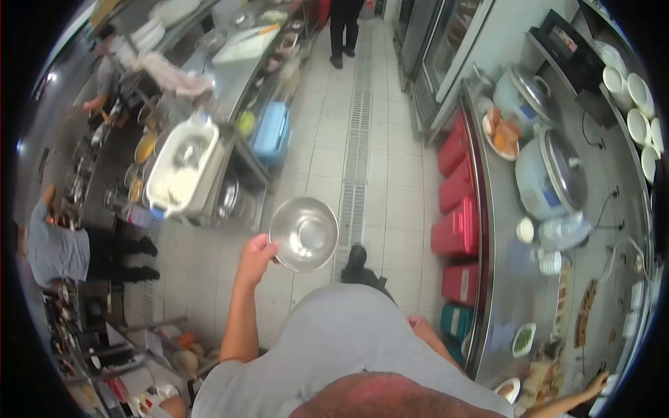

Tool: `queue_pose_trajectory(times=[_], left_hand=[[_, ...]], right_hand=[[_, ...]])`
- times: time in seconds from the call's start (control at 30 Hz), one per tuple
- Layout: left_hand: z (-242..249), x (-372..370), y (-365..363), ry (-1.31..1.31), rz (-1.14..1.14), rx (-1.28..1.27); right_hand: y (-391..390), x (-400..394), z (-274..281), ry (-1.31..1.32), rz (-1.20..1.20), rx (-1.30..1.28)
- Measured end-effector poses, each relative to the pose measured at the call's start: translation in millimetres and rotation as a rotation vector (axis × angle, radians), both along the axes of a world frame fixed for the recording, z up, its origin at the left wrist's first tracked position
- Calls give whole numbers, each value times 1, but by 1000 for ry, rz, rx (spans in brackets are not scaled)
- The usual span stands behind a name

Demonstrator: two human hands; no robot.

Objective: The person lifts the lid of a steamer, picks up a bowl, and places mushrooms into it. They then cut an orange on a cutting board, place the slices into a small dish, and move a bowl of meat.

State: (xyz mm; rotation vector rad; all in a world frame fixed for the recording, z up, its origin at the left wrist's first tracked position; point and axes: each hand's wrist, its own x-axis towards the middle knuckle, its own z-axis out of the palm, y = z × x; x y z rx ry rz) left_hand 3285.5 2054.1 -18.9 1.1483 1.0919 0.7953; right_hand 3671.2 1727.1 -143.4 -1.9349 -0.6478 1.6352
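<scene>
Metal bowl [304,233]: held above the tiled floor [313,164]
Left hand [256,259]: pinching the bowl's rim
Right hand [417,322]: beside the grey shirt [348,324], partly hidden; cannot tell its grip
White tub [203,171]: farther left, metal vessel [189,150] inside
Red bins [456,230]: beneath the right-side bench [498,209]

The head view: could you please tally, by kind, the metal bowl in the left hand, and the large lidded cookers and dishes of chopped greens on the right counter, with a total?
Metal bowl in the left hand: 1
Large lidded cookers on the right counter: 2
Dish of chopped greens there: 1
Total: 4
</scene>
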Motion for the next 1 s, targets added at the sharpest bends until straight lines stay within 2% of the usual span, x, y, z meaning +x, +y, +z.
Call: queue_pose_trajectory(times=[0.1,0.2,0.4,0.5,0.6,0.73,0.8,0.9,1.0], left_hand=[[8,64,82,-38,-28,-32],[17,121,156,-63,-36,-66],[-22,176,292,-38,-2,-106],[-47,210,373,-2,23,-130],[-71,256,482,1,-25,-102],[-51,345,629,36,-167,-25],[-44,402,703,24,-245,24],[-28,475,798,41,-424,105],[-19,552,870,-3,-502,81]], right_hand=[[106,45,50,-78,76,132],[200,90,68,61,149,210],[360,187,81,19,489,12],[463,219,82,-41,412,-108],[526,259,29,120,180,93],[632,301,70,-48,262,142],[667,329,62,-72,208,68],[758,357,129,-248,384,101],[821,410,88,-158,305,128]])
